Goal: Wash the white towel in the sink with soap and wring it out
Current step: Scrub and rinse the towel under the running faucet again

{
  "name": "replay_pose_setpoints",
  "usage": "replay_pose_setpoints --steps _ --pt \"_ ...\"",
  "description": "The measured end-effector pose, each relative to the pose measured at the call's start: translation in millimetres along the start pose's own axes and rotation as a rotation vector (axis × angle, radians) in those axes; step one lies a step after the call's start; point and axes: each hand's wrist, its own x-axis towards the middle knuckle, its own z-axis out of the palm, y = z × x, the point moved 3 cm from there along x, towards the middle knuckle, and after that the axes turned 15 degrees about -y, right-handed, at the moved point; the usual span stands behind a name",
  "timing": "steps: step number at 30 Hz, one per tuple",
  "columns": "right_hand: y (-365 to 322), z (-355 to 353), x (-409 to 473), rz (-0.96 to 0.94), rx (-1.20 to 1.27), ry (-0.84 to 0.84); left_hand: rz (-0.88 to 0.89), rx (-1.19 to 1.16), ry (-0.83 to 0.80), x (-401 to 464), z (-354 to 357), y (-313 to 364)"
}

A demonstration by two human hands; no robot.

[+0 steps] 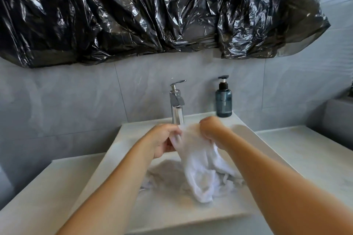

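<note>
— Where is the towel?
— Both my hands, left grip [164,140] and right grip [212,129], clutch the white towel [198,168] over the pale sink [122,139], below the faucet [177,105].
— And the room?
— Grey tiled wall [66,101], black plastic sheet [152,9] above, soap bottle [223,101] on the counter [305,150]

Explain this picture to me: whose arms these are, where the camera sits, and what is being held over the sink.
No machine here: a person wears one camera on the head, looking down at their own bare arms. The left hand and right hand both grip a wet white cloth towel above the pale stone sink, just before the chrome tap. A blue-grey pump soap bottle stands on the rim behind. Crumpled black plastic sheeting covers the wall above.
</note>
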Motion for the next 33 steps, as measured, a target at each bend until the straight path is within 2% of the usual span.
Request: replay_pose_setpoints --steps 5,10,13,17,23,33 --pt "1 -4 28 -0.055 0.147 -0.030 0.098 -0.203 0.020 34 -9 -14" --pt "-1 -12 46 -0.188 -0.007 0.089 0.155 -0.306 0.005 53 -9 -19" --pt "-2 -9 46 -0.226 -0.086 0.099 0.138 -0.357 0.023 51 -11 -19" --pt "-5 -5 44 -0.283 -0.260 0.117 0.125 -0.387 0.041 42 -10 -16" --pt "-3 -9 44 -0.339 -0.201 0.096 0.115 -0.396 -0.008 37 -11 -14" --pt "1 -12 47 -0.364 -0.254 0.049 0.091 -0.376 -0.036 40 -10 -17"
